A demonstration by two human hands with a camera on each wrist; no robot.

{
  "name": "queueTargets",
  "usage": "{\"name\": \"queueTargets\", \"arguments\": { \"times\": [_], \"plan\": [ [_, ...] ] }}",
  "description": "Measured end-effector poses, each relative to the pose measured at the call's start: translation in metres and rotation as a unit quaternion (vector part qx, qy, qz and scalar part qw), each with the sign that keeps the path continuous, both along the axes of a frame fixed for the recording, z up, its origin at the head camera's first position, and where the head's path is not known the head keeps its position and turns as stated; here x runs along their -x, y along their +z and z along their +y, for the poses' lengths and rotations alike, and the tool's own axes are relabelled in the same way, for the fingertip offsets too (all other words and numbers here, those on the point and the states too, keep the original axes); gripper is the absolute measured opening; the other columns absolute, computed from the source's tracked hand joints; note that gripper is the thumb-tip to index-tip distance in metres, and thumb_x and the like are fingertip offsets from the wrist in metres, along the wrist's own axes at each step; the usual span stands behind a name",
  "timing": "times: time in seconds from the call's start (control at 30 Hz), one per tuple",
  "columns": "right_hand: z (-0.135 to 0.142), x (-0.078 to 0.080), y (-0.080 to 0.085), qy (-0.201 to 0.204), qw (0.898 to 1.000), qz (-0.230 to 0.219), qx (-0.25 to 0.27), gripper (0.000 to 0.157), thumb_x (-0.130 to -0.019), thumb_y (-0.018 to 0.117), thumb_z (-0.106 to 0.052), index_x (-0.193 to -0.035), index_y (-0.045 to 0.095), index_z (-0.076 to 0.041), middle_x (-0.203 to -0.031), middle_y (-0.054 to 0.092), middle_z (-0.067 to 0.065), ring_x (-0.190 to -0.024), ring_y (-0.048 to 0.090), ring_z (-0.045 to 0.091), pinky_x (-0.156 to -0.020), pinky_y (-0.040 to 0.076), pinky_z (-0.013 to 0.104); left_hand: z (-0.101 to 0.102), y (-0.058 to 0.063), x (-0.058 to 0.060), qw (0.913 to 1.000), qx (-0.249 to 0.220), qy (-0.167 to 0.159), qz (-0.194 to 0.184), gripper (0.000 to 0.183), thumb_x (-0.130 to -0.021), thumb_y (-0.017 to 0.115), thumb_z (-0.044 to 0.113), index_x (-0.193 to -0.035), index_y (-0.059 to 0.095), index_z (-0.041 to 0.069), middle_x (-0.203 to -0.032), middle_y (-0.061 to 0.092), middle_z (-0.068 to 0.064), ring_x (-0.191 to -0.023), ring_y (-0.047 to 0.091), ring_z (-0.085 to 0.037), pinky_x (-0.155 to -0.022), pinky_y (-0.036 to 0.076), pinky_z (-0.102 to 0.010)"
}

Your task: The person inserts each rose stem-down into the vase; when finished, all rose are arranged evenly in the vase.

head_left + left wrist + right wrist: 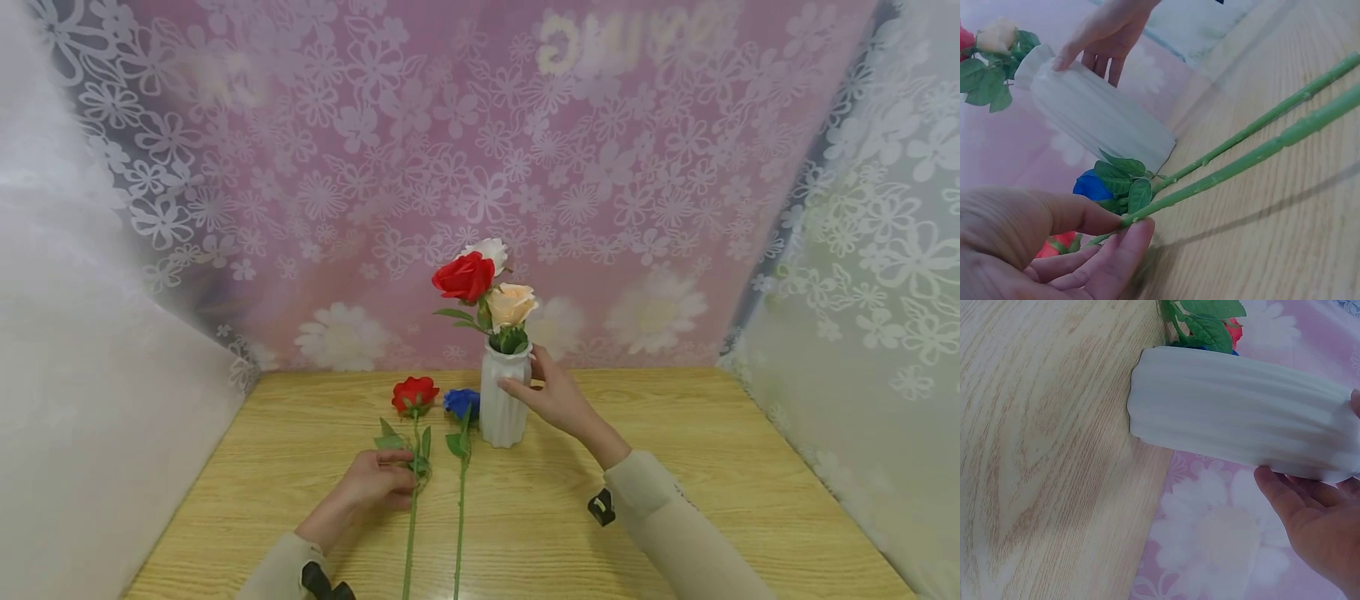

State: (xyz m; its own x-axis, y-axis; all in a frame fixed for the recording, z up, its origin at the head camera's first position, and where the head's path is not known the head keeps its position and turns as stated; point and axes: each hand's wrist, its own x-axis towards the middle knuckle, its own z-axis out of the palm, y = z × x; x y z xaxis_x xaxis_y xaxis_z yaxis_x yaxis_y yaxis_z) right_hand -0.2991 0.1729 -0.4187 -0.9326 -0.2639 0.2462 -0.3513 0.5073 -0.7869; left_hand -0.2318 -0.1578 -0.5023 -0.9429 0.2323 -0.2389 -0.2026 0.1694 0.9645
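Observation:
My left hand pinches the green stem of a red artificial rose between thumb and index finger, as the left wrist view shows. Beside it lies a blue artificial rose, its head close to the base of a white ribbed vase. My right hand grips the vase near its rim from the right, thumb on the front and the other fingers round the back. Upright in the vase are another red rose, a peach rose and a white flower, partly hidden behind them.
The wooden table carries the vase and the loose flowers. A pink flower-printed sheet hangs behind its far edge. Pale sheets stand at both sides, the right one also flower-printed. Both stems run toward the near edge.

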Motion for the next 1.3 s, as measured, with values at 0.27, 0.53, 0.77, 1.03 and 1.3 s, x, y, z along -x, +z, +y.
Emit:
{"name": "queueTargets", "arguments": {
  "times": [0.27, 0.53, 0.77, 1.03, 1.3],
  "plan": [
    [0.0, -0.001, 0.002, 0.005, 1.0, -0.002, 0.004, 0.086, -0.099, 0.072, -0.049, -0.167, 0.026, -0.024, -0.158, 0.052, 0.018, -0.136, 0.062, 0.038, -0.102, 0.059, 0.057, -0.006, 0.007, 0.009, 0.9977, -0.067, -0.003, 0.002, 0.062, -0.097, 0.065, 0.0, -0.153, 0.04, -0.014, -0.11, 0.071, -0.015, -0.086, 0.076, -0.018, -0.084, 0.067, -0.04],
    [-0.001, -0.001, 0.0, 0.013, 1.0, -0.001, 0.013, 0.085, -0.1, 0.072, -0.045, -0.167, 0.025, -0.024, -0.158, 0.052, 0.02, -0.137, 0.06, 0.041, -0.102, 0.058, 0.06, -0.01, 0.037, 0.017, 0.9917, -0.117, 0.045, 0.029, 0.05, -0.102, 0.065, 0.001, -0.147, 0.044, -0.006, -0.102, 0.071, -0.004, -0.09, 0.075, -0.017, -0.092, 0.065, -0.043],
    [0.0, -0.001, 0.002, 0.014, 1.0, -0.005, 0.01, 0.085, -0.1, 0.072, -0.046, -0.167, 0.024, -0.023, -0.159, 0.051, 0.019, -0.137, 0.06, 0.04, -0.102, 0.059, 0.059, -0.013, 0.065, 0.022, 0.9841, -0.134, 0.09, 0.073, 0.048, -0.104, 0.063, 0.003, -0.148, 0.043, -0.001, -0.1, 0.07, 0.0, -0.096, 0.077, -0.018, -0.091, 0.065, -0.036],
    [0.0, 0.0, 0.005, 0.018, 1.0, -0.001, 0.015, 0.085, -0.101, 0.072, -0.044, -0.167, 0.024, -0.021, -0.158, 0.052, 0.02, -0.137, 0.06, 0.041, -0.102, 0.058, 0.059, -0.005, 0.098, 0.031, 0.9655, -0.172, 0.135, 0.142, 0.035, -0.104, 0.063, 0.001, -0.135, 0.049, 0.005, -0.091, 0.07, 0.002, -0.091, 0.075, -0.016, -0.089, 0.066, -0.042],
    [0.0, 0.002, 0.003, 0.021, 1.0, -0.01, 0.015, 0.085, -0.1, 0.071, -0.047, -0.167, 0.024, -0.025, -0.159, 0.051, 0.018, -0.138, 0.06, 0.039, -0.103, 0.058, 0.06, 0.012, 0.136, 0.032, 0.9474, -0.202, 0.15, 0.198, 0.032, -0.104, 0.065, 0.003, -0.133, 0.054, 0.007, -0.091, 0.068, 0.004, -0.083, 0.076, -0.016, -0.085, 0.067, -0.04]
  ]
}}
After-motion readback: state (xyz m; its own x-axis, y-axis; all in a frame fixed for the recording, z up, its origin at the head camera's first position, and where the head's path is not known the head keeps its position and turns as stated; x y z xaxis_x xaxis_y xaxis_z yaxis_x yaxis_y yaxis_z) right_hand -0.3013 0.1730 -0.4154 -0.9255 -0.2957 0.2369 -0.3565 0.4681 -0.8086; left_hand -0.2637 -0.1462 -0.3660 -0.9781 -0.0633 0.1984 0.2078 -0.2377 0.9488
